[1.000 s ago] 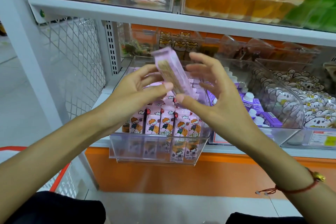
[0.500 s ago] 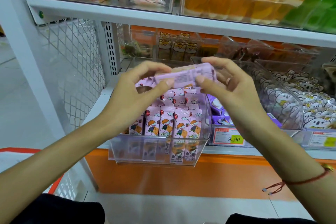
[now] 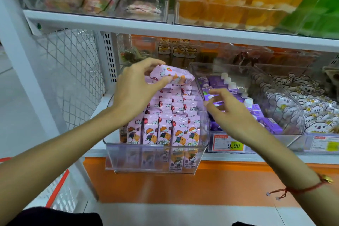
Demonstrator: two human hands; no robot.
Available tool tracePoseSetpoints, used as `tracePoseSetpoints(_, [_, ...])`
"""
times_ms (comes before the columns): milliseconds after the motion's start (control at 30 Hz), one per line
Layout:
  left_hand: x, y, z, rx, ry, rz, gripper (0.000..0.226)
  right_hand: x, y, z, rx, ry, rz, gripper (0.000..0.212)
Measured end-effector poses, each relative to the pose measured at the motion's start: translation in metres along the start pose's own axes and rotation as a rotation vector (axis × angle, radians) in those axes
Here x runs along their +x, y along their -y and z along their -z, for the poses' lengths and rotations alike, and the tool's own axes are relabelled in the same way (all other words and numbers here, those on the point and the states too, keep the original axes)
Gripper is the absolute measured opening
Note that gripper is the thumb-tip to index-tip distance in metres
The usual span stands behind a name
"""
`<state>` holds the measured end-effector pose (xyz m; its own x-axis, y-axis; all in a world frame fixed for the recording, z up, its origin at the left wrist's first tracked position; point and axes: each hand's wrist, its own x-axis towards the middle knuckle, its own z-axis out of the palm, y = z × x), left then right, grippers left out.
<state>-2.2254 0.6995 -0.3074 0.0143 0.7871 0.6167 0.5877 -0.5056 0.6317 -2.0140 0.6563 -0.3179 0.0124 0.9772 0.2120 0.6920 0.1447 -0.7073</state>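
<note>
A pink snack packet (image 3: pixel 172 76) with a cartoon print lies on its side in my left hand (image 3: pixel 136 91), pinched between thumb and fingers above the back of a clear plastic bin (image 3: pixel 156 158). The bin stands on the lower shelf and holds several rows of the same pink packets (image 3: pixel 165 128), upright. My right hand (image 3: pixel 227 110) hovers empty to the right of the bin, fingers loosely spread, over the neighbouring bin of purple cartons (image 3: pixel 267 121).
White shelf rail (image 3: pixel 183 29) runs above the bins; a wire mesh side panel (image 3: pixel 67 71) closes the left end. Clear bins of koala-print packs (image 3: pixel 311 110) sit to the right. A price tag (image 3: pixel 228 145) hangs below. A red-rimmed basket (image 3: pixel 58 187) stands bottom left.
My right hand let go of the pink packet and dropped to the right. My left hand carried the packet back over the bin's rear rows.
</note>
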Motion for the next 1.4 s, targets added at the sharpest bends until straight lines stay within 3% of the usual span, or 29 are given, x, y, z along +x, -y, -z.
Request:
tracePoseSetpoints(300, [0.021, 0.004, -0.014, 0.368, 0.261, -0.213, 0.046, -0.010, -0.007, -0.003, -0.139, 0.029, 0.116, 0.036])
tracePoseSetpoints(433, [0.053, -0.002, -0.026, 0.423, 0.428, -0.243, 0.047, -0.013, -0.010, -0.002, -0.178, 0.033, 0.152, 0.037])
tracePoseSetpoints(567, [0.060, -0.003, -0.060, 0.339, 0.360, -0.140, 0.052, -0.017, -0.013, -0.003, -0.239, 0.054, 0.194, 0.042])
tracePoseSetpoints(700, [0.052, 0.009, -0.081, 0.413, 0.427, -0.143, 0.035, -0.018, -0.014, -0.001, -0.260, 0.052, 0.199, 0.041])
tracePoseSetpoints(767, [0.051, 0.015, -0.081, 0.459, 0.485, -0.159, 0.026, -0.018, -0.013, -0.001, -0.257, 0.060, 0.197, 0.042])
tracePoseSetpoints(900, [0.052, 0.016, -0.079, 0.565, 0.582, -0.230, 0.040, -0.018, -0.013, 0.000, -0.248, 0.071, 0.200, 0.044])
tracePoseSetpoints(1067, [0.058, 0.007, -0.066, 0.541, 0.631, -0.244, 0.029, -0.020, -0.015, 0.008, -0.262, 0.156, 0.199, 0.055])
tracePoseSetpoints(1200, [0.058, 0.006, -0.062, 0.528, 0.793, -0.220, 0.026, -0.020, -0.016, 0.014, -0.292, 0.192, 0.201, 0.058])
tracePoseSetpoints(1400, [0.049, 0.009, -0.067, 0.388, 0.640, -0.161, 0.019, -0.021, -0.013, 0.013, -0.320, 0.191, 0.211, 0.057])
